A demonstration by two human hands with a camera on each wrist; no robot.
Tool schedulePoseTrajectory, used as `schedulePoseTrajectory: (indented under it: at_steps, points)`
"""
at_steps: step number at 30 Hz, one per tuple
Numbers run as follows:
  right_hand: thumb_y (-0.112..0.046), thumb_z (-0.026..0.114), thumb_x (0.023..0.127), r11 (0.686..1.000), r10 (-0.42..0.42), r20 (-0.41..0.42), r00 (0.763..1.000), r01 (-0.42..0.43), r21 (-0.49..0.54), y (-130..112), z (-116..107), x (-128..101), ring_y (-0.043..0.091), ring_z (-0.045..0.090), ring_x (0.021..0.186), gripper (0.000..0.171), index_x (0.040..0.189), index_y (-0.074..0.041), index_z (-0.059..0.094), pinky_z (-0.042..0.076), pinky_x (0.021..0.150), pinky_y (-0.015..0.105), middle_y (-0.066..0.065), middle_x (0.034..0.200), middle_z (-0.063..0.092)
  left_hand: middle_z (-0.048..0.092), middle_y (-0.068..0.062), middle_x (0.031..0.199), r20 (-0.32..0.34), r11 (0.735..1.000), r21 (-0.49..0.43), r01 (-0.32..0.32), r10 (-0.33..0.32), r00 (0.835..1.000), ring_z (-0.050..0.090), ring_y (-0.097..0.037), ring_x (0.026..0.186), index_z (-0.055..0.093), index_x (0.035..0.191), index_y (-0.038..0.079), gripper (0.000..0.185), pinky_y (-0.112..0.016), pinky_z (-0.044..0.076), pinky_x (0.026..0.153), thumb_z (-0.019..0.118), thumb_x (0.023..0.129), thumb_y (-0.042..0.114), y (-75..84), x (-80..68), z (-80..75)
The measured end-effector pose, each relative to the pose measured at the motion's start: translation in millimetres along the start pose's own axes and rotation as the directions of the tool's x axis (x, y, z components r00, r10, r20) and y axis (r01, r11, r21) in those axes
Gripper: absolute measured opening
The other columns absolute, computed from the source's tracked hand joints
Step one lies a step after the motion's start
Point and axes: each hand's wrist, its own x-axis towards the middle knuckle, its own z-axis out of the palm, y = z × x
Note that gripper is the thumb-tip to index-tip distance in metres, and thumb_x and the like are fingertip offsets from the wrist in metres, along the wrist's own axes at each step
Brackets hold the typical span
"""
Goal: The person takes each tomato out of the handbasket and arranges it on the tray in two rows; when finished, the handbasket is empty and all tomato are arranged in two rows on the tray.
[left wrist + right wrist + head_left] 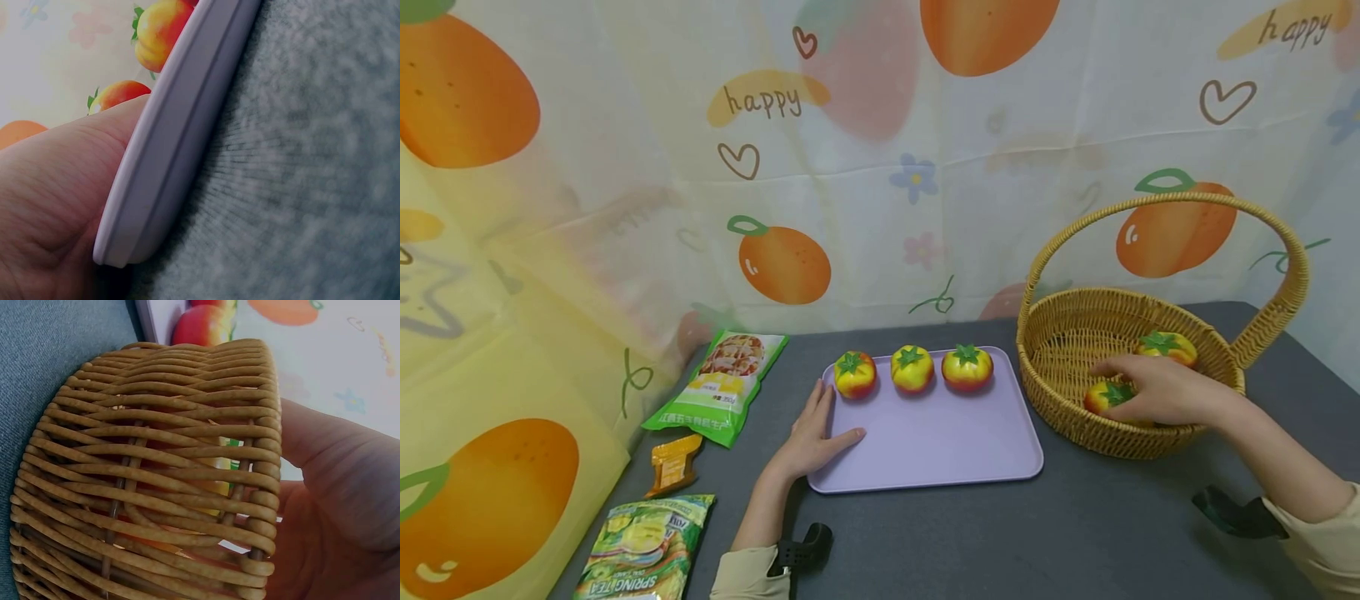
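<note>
A lilac tray (pixel 925 442) lies on the grey table with three red-yellow tomatoes (pixel 912 368) in a row along its far edge. My left hand (pixel 820 421) rests flat on the tray's left rim, fingers straight and thumb lying on the tray. Close up, the left wrist view shows the tray edge (pixel 169 156) against my left hand (pixel 56 187). To the right stands a wicker basket (pixel 1060 417) holding two tomatoes. My right hand (pixel 1150 387) reaches inside it and grips the nearer tomato (pixel 1107 397); the other tomato (pixel 1167 346) sits behind. The right wrist view is filled by the basket wall (pixel 156 469) and my right hand (pixel 350 506).
A green snack bag (pixel 718 383), a small orange packet (pixel 673 462) and a green tea bag (pixel 643 550) lie left of the tray. A fruit-printed cloth (pixel 880 167) hangs behind and to the left. The basket's tall handle (pixel 1165 200) arches over it.
</note>
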Motion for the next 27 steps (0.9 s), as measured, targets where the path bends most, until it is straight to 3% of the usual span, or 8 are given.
schedulePoseTrajectory:
  at_steps: [11,27]
  points:
    - [-0.036,0.076,0.080,1.000,0.009,0.050,0.999,-0.009,-0.011,4.7,1.1,3.2,0.019,0.057,0.091,0.058,0.126,-0.003,0.062,0.047,0.075,0.037,0.015,0.118,0.064,-0.003,-0.019,0.162,-0.003,1.000,-0.002,-0.002,0.002,1.000,0.004,-0.044,0.146,0.014,0.155,0.001,0.096,-0.066,0.005,0.111,0.068,0.088,0.043,0.1,0.2,0.8]
    - [-0.035,0.076,0.081,1.000,-0.006,0.027,1.000,0.005,0.013,2.3,5.9,8.6,0.017,0.052,0.083,0.057,0.126,-0.003,0.063,0.042,0.068,0.032,0.010,0.110,0.065,-0.003,-0.019,0.162,-0.005,1.000,-0.005,0.003,-0.003,1.000,0.004,-0.044,0.145,0.014,0.155,0.002,0.096,-0.066,0.006,0.111,0.068,0.088,0.043,-0.8,0.3,0.7]
